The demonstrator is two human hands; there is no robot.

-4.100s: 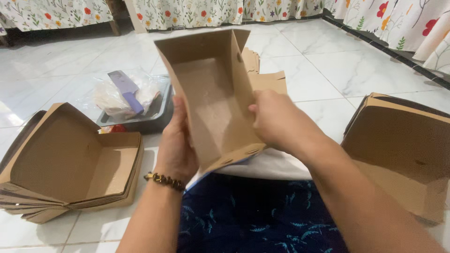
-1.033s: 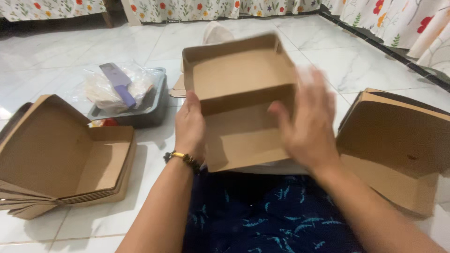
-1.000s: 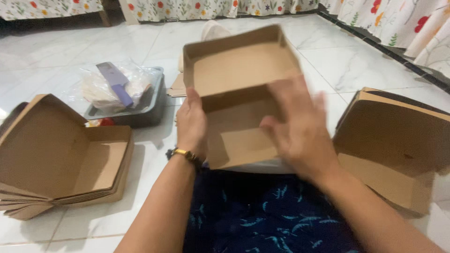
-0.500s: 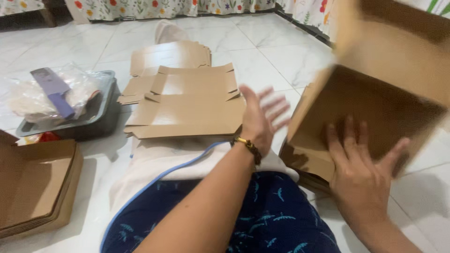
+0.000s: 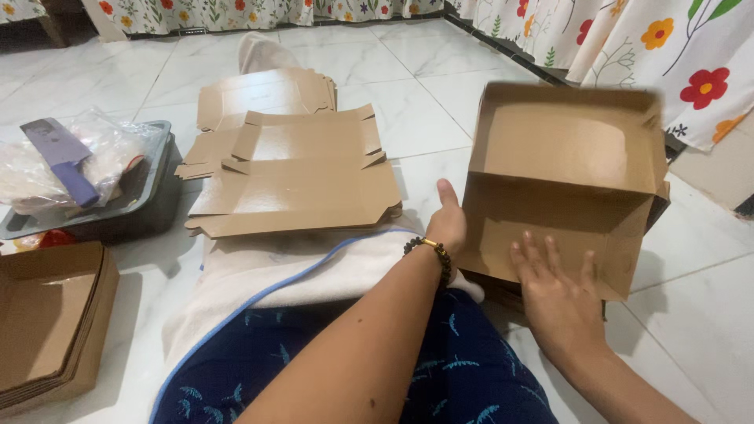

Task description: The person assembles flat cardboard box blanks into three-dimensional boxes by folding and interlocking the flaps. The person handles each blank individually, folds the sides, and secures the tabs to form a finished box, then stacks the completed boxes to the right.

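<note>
From the head camera, looking down over the person's lap, a folded brown cardboard box (image 5: 564,177) sits open at the right, resting on top of a stack of like boxes whose edges show just beneath it on the white tiled floor (image 5: 440,86). The right hand (image 5: 556,290) lies flat on the box's near panel, fingers (image 5: 542,255) spread and extended, pressing rather than gripping. The left hand (image 5: 448,224), with a beaded bracelet (image 5: 433,253) at the wrist, reaches across the lap to the box's left edge; its thumb points up beside the box wall, and the other fingers are hidden behind the hand, so I cannot tell whether they are curled or straight. On the lap, over a pale cloth (image 5: 290,263) with a blue border, lies a pile of flat, unfolded cardboard blanks (image 5: 294,177), with more blanks just beyond it on the floor. At the far left a grey tray (image 5: 153,184) holds a clear plastic bag and a purple cleaver (image 5: 59,157) lying on top. At the lower left edge is another stack of open folded boxes (image 5: 51,322). Flowered curtains (image 5: 667,55) hang along the right and the far side.
</note>
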